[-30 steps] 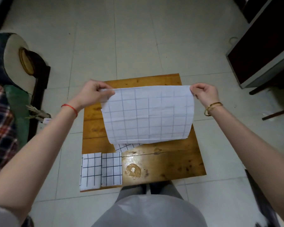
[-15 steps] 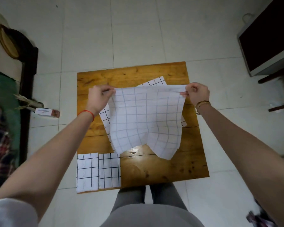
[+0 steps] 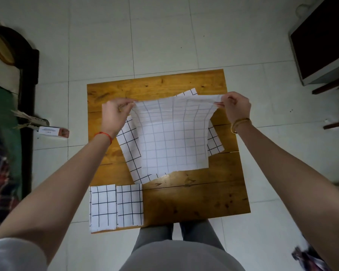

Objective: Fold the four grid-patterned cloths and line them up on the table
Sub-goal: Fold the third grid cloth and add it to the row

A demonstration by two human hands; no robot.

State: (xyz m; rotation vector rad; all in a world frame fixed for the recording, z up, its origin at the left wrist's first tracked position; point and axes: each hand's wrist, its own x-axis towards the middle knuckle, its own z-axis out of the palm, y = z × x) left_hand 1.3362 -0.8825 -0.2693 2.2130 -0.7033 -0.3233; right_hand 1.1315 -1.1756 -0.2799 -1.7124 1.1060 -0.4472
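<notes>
Pinched by both hands (image 3: 114, 114) (image 3: 235, 107), cloth (image 3: 172, 141) hangs between them.

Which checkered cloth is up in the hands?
The big unfolded cloth, pinched at its top corners by the left hand and right hand. Another lies flat beneath it, and two folded ones sit at the table's near-left corner.

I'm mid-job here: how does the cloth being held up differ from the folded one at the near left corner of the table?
The held cloth is spread open and wide; the corner cloth is folded into a small rectangle. The held cloth hangs from the left hand and right hand, which pinch its top corners; the corner cloth lies flat on the table, untouched. The held cloth's lines look faint grey; the corner cloth's are bold black. Both are white with a grid.
</notes>
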